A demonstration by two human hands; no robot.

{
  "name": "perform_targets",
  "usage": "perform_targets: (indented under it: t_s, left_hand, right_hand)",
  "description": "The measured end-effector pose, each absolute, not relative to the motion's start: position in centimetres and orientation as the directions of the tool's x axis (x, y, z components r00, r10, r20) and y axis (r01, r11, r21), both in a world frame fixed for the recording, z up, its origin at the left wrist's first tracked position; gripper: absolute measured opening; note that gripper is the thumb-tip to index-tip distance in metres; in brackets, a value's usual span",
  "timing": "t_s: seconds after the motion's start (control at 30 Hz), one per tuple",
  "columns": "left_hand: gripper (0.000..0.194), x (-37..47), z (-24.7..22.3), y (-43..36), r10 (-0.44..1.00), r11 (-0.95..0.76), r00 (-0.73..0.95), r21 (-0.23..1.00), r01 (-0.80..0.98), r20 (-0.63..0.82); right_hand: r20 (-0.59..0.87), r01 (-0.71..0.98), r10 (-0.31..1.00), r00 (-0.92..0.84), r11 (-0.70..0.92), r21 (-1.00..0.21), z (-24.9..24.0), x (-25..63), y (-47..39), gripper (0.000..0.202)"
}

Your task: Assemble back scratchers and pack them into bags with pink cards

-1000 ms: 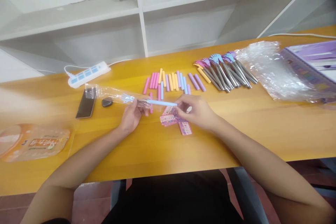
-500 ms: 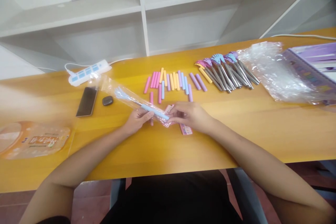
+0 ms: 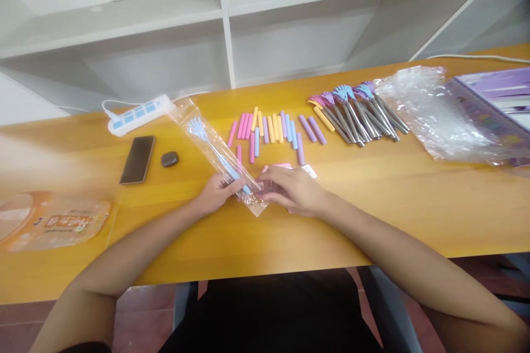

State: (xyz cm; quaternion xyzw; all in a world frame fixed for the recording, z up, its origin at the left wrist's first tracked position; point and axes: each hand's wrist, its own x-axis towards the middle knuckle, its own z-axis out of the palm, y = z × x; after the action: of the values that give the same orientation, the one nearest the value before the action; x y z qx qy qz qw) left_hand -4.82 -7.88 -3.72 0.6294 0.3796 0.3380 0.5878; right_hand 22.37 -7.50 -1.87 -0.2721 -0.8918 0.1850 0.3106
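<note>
A light blue back scratcher (image 3: 215, 149) with a hand-shaped head lies inside a clear plastic bag (image 3: 257, 208). My left hand (image 3: 217, 193) is closed around the bag and the scratcher's blue handle, thumb on top. At the bag's lower right edge, my right hand (image 3: 292, 187) has thumb and forefinger apart, the fingertips touching or almost touching the plastic. Beneath my right hand lie pink printed cards (image 3: 308, 171), mostly covered by it. Beyond both hands, several pink, yellow, purple and blue handle sleeves (image 3: 271, 128) are spread on the table.
Back scratchers with metal rods (image 3: 360, 116) are piled at the back right, beside clear plastic bags (image 3: 439, 116) and a purple package (image 3: 497, 88). On the left are a phone (image 3: 137, 160), a small black case (image 3: 169, 159), a power strip (image 3: 141, 116) and an orange-printed bag (image 3: 62, 220).
The bagged back scratcher has turned steeper, its lower end shifting left and down. My right hand's fingers have loosened from the bag's end and moved apart.
</note>
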Motion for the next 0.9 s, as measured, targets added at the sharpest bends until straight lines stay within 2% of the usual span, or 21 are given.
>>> perform_targets:
  t_s: [0.1,0.2,0.3,0.43,0.57,0.67,0.9]
  left_hand:
    - [0.054,-4.8,-4.3,-7.5,0.91,0.051,0.413,0.998,-0.021,-0.038]
    - [0.054,-4.7,-4.6,-7.2,0.929,0.092,0.367,0.992,-0.083,-0.056]
    - [0.054,-4.7,-4.6,-7.1,0.929,0.115,0.362,0.988,-0.098,-0.073]
    - [0.052,-4.6,-4.0,-7.1,0.908,0.073,0.415,0.997,-0.022,-0.057]
    - [0.044,-4.4,-3.4,-7.6,0.863,-0.023,0.503,0.991,0.129,-0.045]
    - [0.046,-4.5,-3.3,-7.8,0.824,-0.091,0.566,0.975,0.201,-0.04]
    - [0.047,-4.7,-2.9,-7.8,0.747,-0.16,0.665,0.978,0.138,0.028]
  right_hand:
    - [0.483,0.418,0.61,-0.628,0.788,-0.452,-1.5,22.9,-7.3,0.022]
    - [0.501,0.447,0.597,-0.627,0.802,-0.396,-1.4,23.1,-7.1,0.024]
    - [0.52,0.401,0.529,-0.671,0.848,-0.346,-1.4,23.2,-7.1,0.02]
    - [0.568,0.315,0.45,-0.689,0.892,-0.324,-1.2,23.1,-7.6,0.015]
    - [0.655,0.262,0.41,-0.635,0.912,-0.317,-1.2,22.6,-7.8,0.013]
    - [0.667,0.251,0.4,-0.628,0.916,-0.312,-1.3,22.3,-7.5,0.01]
    - [0.651,0.268,0.448,-0.613,0.893,-0.363,-1.7,21.8,-7.4,0.01]
